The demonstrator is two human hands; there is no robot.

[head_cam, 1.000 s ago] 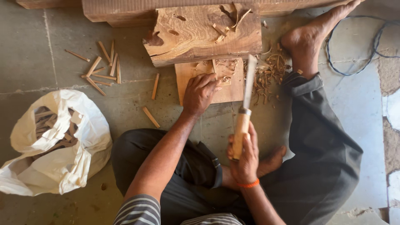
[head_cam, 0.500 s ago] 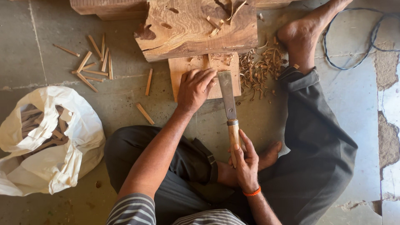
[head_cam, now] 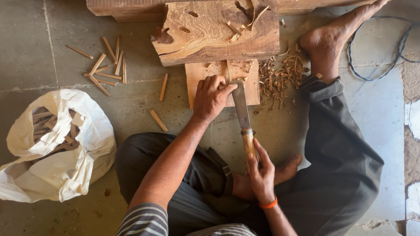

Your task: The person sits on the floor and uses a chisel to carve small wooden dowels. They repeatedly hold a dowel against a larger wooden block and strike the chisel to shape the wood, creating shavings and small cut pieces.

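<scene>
Person sits on the floor, centre of frame. Left hand (head_cam: 211, 97) presses down on a small flat wooden board (head_cam: 199, 78) in the upper middle, fingers curled closed, pinching what looks like a thin wood piece against the board; the piece itself is mostly hidden under the fingers. Right hand (head_cam: 261, 170), lower centre, has its fingers wrapped closed around the wooden handle of a long flat chisel (head_cam: 240, 109); the metal blade points up the frame, tip just beside the left fingertips on the board.

Handling: the chisel looks stiff and fairly heavy at the blade, with a sharp edge, so it is best held at the round handle, low down, as it is now. The board is rigid and light and probably slides if not pressed. Thin sticks likely snap easily, so hold them flat near the end.

A big rough wood block (head_cam: 214, 30) butts against the board's top edge. Curled shavings (head_cam: 280, 76) lie right of the board. Cut sticks (head_cam: 107, 65) are scattered upper left. A white bag (head_cam: 61, 148) of sticks sits at the left. A dark cable (head_cam: 376, 48) lies upper right, beside the bare foot (head_cam: 323, 43).
</scene>
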